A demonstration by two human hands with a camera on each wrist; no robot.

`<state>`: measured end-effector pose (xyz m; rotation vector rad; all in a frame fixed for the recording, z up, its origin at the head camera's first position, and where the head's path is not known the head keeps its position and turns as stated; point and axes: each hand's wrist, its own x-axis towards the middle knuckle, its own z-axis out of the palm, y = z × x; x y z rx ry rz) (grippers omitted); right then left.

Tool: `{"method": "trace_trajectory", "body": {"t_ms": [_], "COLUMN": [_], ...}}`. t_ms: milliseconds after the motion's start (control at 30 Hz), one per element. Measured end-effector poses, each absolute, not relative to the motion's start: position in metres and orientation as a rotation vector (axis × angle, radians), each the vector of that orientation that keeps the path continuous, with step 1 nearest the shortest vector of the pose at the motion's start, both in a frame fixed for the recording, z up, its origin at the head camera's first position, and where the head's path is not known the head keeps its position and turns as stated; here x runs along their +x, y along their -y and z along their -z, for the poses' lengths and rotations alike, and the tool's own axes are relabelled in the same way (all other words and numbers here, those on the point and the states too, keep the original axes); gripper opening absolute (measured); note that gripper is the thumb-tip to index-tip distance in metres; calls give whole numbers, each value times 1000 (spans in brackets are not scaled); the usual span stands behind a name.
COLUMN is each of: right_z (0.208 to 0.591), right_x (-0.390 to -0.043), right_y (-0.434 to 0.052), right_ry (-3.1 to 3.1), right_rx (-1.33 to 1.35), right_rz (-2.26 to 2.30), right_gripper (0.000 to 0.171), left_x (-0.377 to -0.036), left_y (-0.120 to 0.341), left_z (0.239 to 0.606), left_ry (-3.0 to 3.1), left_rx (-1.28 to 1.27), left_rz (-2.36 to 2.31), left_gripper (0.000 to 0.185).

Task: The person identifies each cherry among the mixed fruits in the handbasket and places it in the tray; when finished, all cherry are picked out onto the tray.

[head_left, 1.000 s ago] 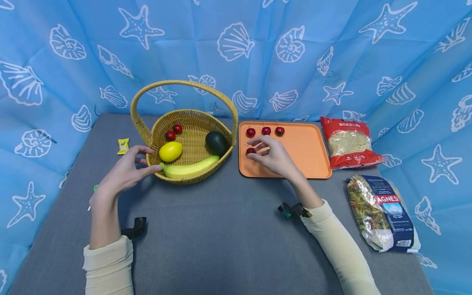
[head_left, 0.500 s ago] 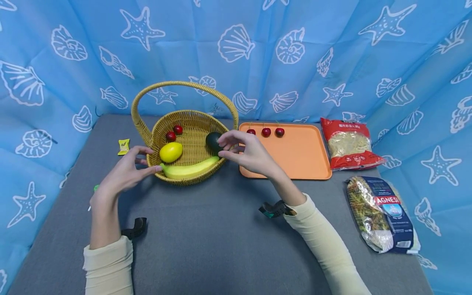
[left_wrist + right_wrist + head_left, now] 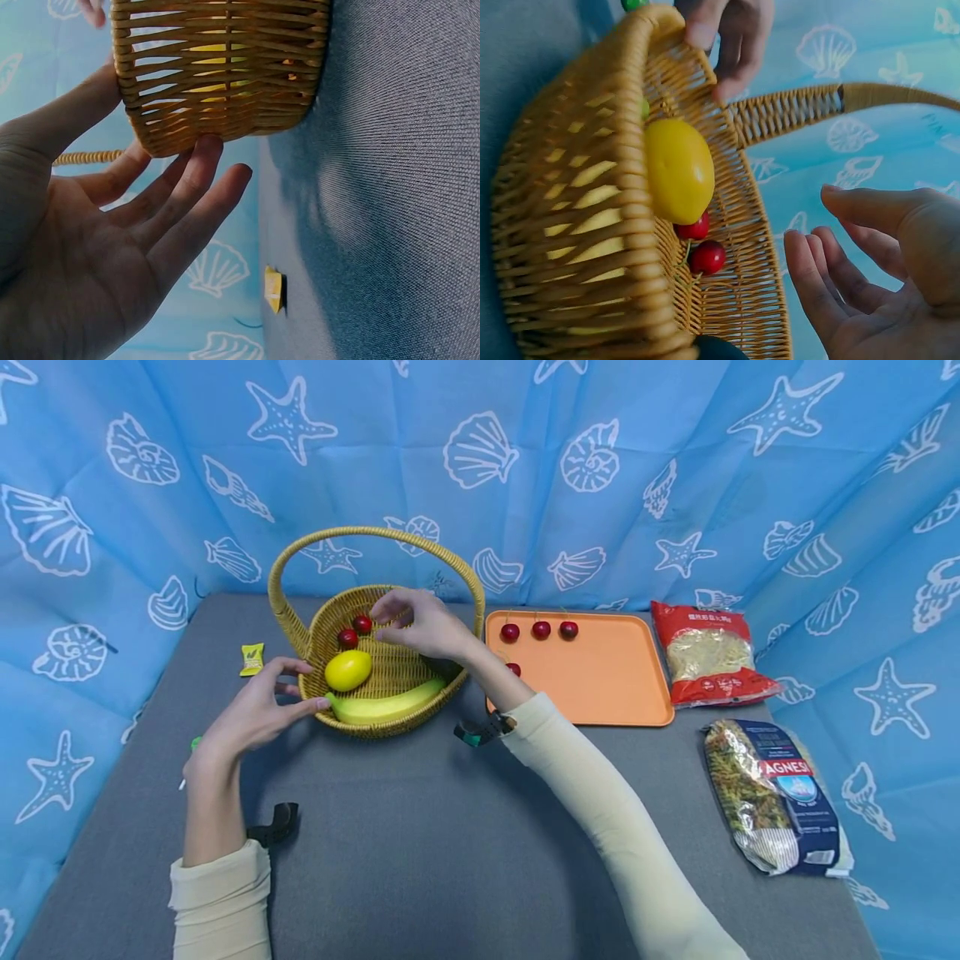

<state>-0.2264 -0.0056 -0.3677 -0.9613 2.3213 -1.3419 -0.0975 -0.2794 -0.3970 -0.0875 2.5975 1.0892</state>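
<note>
Head view: my right hand (image 3: 420, 625) has swung from the tray (image 3: 645, 693) over the basket (image 3: 300, 627), fingers released; left hand (image 3: 251, 714) steadies the rim.

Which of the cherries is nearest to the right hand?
The rear cherry in the basket, just left of the right hand; its neighbour lies farther left, the tray cherries farther right.

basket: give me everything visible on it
The basket is round, woven from tan wicker, with one arched handle. It stands upright on the grey table, left of the orange tray. Inside lie a lemon, a banana and two cherries. The left hand touches its near-left rim; the right hand hovers over it.
</note>
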Motion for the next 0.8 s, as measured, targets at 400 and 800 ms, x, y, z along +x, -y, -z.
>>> {"method": "trace_trajectory", "body": {"t_ms": [400,800], "right_z": [385,401], "right_x": [-258,-254], "right_y": [39,62], "right_ry": [-2116,-2074], "right_rx": [-600,-405], "right_rz": [1549,1588], "right_gripper": [35,42], "left_x": [-98,-99], "left_y": [280,279], "left_z": [397,396], "left_ry": [-2592,-2585], "left_rx": [-79,-78], "left_rz": [-1100,-1089], "left_gripper": [81,84]}}
